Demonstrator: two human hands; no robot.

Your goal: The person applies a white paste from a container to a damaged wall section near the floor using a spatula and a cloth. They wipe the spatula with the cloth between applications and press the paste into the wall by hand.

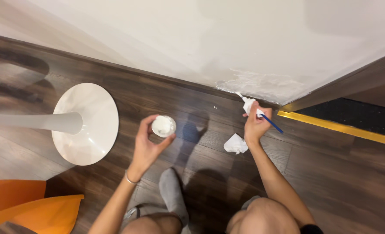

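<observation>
My left hand [148, 145] grips a small round white jar [163, 125] by its rim, held above the dark wood floor. My right hand [255, 125] holds a thin blue-handled tool [271, 123] together with a piece of white tissue [248, 105], close to the base of the white wall. A rough white patch [262, 84] of filler shows on the wall just above that hand. A crumpled white tissue [236, 144] lies on the floor just left of my right wrist.
A white round pedestal table base [88, 123] stands at the left. An orange chair seat [25, 208] fills the lower left corner. A yellow strip [340, 128] edges a dark mat at the right. My knees and grey sock [173, 193] are below.
</observation>
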